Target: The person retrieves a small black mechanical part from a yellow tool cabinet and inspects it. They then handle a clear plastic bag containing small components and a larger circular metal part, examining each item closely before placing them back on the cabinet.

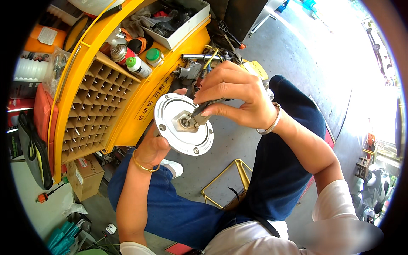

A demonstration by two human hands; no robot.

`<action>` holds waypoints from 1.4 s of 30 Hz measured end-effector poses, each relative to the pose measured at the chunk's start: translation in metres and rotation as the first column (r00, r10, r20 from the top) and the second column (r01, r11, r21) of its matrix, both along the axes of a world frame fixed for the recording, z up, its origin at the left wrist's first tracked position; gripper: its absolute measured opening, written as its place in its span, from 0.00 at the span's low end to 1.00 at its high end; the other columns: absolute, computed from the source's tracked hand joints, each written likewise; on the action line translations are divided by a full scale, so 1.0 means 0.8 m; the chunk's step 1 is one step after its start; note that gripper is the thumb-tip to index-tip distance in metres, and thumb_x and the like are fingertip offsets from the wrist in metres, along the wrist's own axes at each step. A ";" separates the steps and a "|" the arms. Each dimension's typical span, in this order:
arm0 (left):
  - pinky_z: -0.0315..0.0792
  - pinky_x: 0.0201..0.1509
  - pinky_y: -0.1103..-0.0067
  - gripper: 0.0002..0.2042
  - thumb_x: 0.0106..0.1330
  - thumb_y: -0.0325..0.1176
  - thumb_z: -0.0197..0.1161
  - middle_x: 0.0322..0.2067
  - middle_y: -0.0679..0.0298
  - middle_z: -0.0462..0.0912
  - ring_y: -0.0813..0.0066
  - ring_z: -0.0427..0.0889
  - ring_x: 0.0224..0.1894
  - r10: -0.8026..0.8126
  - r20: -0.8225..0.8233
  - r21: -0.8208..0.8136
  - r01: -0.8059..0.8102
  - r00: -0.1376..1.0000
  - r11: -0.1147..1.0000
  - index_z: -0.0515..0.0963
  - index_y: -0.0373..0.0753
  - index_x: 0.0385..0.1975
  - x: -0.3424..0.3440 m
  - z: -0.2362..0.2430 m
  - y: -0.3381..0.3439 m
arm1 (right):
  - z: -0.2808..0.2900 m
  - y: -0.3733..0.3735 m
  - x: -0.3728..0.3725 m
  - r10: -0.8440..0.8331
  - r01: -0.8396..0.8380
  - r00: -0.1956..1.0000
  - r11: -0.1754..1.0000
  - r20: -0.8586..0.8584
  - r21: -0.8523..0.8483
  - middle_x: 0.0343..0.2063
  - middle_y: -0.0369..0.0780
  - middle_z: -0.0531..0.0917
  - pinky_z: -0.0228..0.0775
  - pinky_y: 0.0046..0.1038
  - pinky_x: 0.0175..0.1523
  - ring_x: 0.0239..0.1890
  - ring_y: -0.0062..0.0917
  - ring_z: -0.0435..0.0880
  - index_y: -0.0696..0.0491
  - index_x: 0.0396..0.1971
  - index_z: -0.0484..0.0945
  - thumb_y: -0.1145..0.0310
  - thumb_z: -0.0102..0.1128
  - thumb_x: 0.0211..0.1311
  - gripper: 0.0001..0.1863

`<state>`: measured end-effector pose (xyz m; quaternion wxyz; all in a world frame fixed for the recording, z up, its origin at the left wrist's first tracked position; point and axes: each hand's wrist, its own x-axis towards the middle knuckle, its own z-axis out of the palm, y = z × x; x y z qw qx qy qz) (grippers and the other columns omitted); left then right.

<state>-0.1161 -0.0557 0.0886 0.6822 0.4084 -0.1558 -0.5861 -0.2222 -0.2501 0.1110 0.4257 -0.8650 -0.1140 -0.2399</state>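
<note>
My left hand (154,146) is closed round the left edge of a round silver metal cap (172,108), which looks like a fuel tank cap. The cap faces up, tilted, with screw holes along its rim and a raised lock-like fitting (183,122) in the middle. Above it, my right hand (238,95) pinches a small black-headed piece (207,106), which looks like a key, between thumb and fingers. Its lower end meets the fitting, but the fingertips partly cover it, so I cannot tell how far it goes in.
At left stands a yellow cart (123,131) with a cardboard divider grid (95,106), spray cans (121,54) and a grey parts bin (182,32). Air tools (189,70) lie beyond the cap. Below my hands are my knees and a gold-coloured metal frame (208,189) on the grey floor.
</note>
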 end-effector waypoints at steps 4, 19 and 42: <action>0.60 0.61 0.76 0.57 0.29 0.48 0.76 0.50 0.63 0.67 0.72 0.67 0.56 0.020 0.086 0.023 -0.022 0.996 0.999 0.48 0.38 0.63 0.003 -0.001 0.002 | 0.002 0.000 -0.004 -0.027 0.036 0.997 0.990 0.071 -0.135 0.31 0.36 0.79 0.70 0.29 0.43 0.38 0.29 0.77 0.52 0.31 0.81 0.71 0.68 0.41 0.12; 0.53 0.62 0.75 0.62 0.21 0.38 0.81 0.55 0.61 0.59 0.70 0.60 0.58 -0.022 0.661 -0.088 0.107 0.750 0.990 0.48 0.40 0.63 0.031 0.002 0.018 | -0.019 0.013 -0.010 0.021 0.239 0.857 0.869 0.515 -0.434 0.30 0.35 0.73 0.71 0.35 0.48 0.40 0.26 0.75 0.50 0.24 0.80 0.80 0.65 0.38 0.10; 0.49 0.64 0.75 0.64 0.22 0.40 0.81 0.63 0.61 0.50 0.70 0.54 0.63 -0.005 0.613 -0.085 0.072 0.790 0.994 0.46 0.38 0.64 0.031 0.002 0.018 | -0.019 0.015 -0.007 0.025 0.165 0.919 0.882 0.394 -0.442 0.32 0.38 0.79 0.70 0.33 0.49 0.40 0.29 0.77 0.52 0.31 0.79 0.69 0.68 0.38 0.15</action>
